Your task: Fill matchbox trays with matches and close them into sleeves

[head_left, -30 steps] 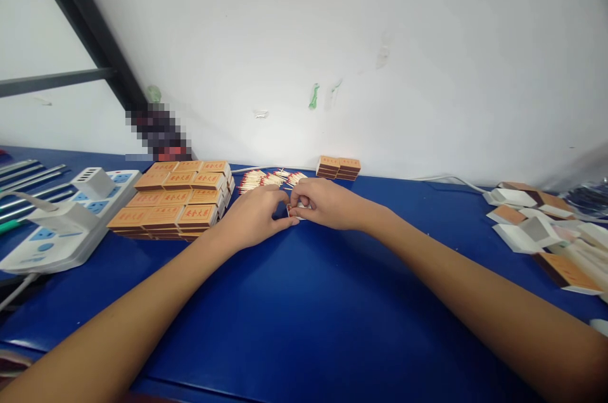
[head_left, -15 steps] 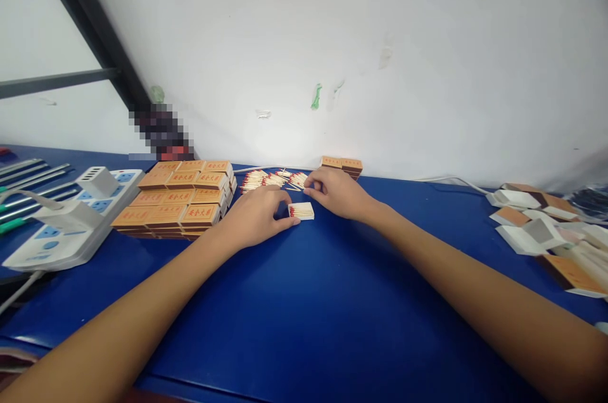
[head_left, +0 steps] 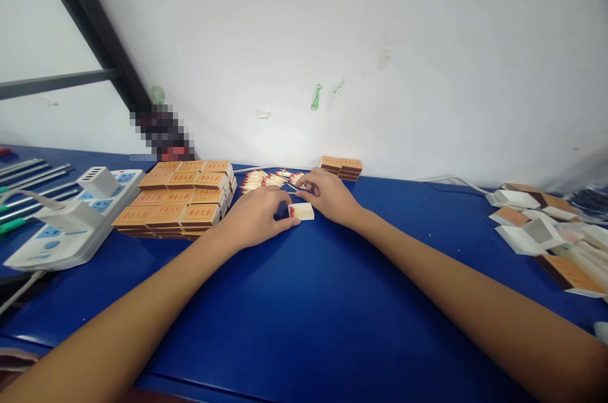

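Note:
A small white matchbox tray (head_left: pixel 307 215) with several red-tipped matches in it rests on the blue tabletop. My left hand (head_left: pixel 256 216) grips its left end between thumb and fingers. Just behind the tray, my right hand (head_left: pixel 331 195) is closed in a pinch, a match (head_left: pixel 291 192) sticking out leftward from the fingertips. Beyond both hands lies a loose pile of matches (head_left: pixel 256 180), partly covered by the right hand.
Closed orange matchboxes (head_left: pixel 164 216) are stacked on the left, beside a white power strip (head_left: pixel 80 244). A smaller matchbox stack (head_left: pixel 350 166) stands against the wall (head_left: pixel 427 73). Open box parts (head_left: pixel 532 232) lie heaped at the right. A cable (head_left: pixel 456 180) runs along the back.
My right hand has shifted slightly left and toward me, from the match pile's edge to close behind the tray; a match now shows at its fingertips. My left hand stays put.

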Available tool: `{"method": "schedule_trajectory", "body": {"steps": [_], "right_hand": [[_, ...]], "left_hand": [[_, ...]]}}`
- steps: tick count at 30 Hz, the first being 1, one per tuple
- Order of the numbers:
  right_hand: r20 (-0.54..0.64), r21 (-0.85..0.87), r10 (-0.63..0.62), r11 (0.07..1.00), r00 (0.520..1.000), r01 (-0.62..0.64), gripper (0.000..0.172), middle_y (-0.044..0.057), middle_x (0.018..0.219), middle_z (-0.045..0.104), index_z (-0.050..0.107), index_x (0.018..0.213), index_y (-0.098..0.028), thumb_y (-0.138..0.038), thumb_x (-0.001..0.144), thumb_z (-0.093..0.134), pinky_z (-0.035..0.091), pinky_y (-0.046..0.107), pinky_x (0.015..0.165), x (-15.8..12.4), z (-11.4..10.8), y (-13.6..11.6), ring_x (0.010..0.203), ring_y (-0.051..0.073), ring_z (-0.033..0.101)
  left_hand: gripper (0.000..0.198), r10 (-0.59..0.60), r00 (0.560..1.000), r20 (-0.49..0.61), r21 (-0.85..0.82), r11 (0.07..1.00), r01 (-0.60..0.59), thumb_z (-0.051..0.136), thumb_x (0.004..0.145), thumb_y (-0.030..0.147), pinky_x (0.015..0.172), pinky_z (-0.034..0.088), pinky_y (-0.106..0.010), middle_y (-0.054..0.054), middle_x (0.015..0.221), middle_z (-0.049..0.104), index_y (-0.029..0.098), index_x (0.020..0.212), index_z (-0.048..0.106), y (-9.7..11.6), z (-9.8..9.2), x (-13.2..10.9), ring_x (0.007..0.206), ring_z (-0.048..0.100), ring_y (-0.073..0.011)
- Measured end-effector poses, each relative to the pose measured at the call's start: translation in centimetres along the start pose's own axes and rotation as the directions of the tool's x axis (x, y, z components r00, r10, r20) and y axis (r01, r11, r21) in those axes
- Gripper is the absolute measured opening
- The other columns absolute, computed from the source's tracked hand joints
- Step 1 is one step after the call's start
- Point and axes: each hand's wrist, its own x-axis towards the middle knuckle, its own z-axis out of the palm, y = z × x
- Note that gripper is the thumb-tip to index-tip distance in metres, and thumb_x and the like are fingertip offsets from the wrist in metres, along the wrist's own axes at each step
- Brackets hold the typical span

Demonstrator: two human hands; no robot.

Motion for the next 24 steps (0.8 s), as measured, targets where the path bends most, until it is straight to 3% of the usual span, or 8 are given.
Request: {"method": "schedule_trajectory", "body": {"steps": [8,14,17,20,24], "right_hand": [[0.053,-0.055,0.073,0.996,0.996,-0.07,0.006,0.005,0.092,0.065,0.073,0.091,-0.015,-0.018,0.093,0.068,0.04,0.028,0.072,0.3,-0.2,-0.2,0.08,0.015,0.059],[0.156,-0.083,0.056,0.996,0.986,-0.044,0.013,0.006,0.091,0.067,0.07,0.088,-0.016,-0.024,0.096,0.063,0.039,0.028,0.071,0.3,-1.9,0.2,0.079,0.016,0.057],[0.195,-0.033,0.049,0.999,0.979,-0.043,0.017,0.005,0.086,0.068,0.069,0.088,-0.016,-0.029,0.096,0.062,0.039,0.028,0.067,0.5,-3.4,-0.5,0.074,0.016,0.057],[0.322,-0.024,0.044,0.999,0.946,-0.039,0.014,0.005,0.084,0.07,0.069,0.088,-0.017,-0.028,0.094,0.063,0.038,0.027,0.064,0.4,-4.7,-1.9,0.072,0.016,0.058],[0.385,-0.061,0.03,0.998,0.923,-0.007,0.007,0.005,0.088,0.071,0.069,0.09,-0.017,-0.021,0.093,0.064,0.038,0.028,0.066,0.1,-4.8,-3.3,0.077,0.017,0.059]], "left_hand": [[0.029,-0.01,1.0,0.01,0.014,1.0,0.01,0.072,0.093,0.047,0.066,0.043,-0.032,-0.005,0.091,0.071,0.019,0.102,0.071,0.2,0.0,-0.1,0.08,0.065,-0.0225],[0.028,-0.033,0.999,0.008,0.001,0.999,0.033,0.071,0.093,0.048,0.068,0.044,-0.032,-0.005,0.09,0.07,0.022,0.101,0.072,0.1,-0.3,0.0,0.081,0.065,-0.023],[0.027,-0.055,0.998,-0.004,0.031,0.998,0.055,0.072,0.092,0.048,0.068,0.044,-0.033,-0.005,0.089,0.07,0.022,0.1,0.073,0.0,-0.4,0.1,0.08,0.066,-0.0232],[0.028,-0.078,0.997,-0.013,0.053,0.995,0.079,0.072,0.092,0.048,0.069,0.044,-0.033,-0.006,0.091,0.071,0.021,0.101,0.074,-0.1,-0.4,0.2,0.082,0.066,-0.0237],[0.029,-0.071,0.997,-0.017,0.061,0.996,0.072,0.072,0.093,0.048,0.07,0.043,-0.033,-0.006,0.095,0.072,0.021,0.104,0.073,-0.2,-0.2,0.1,0.086,0.067,-0.0244]]}}
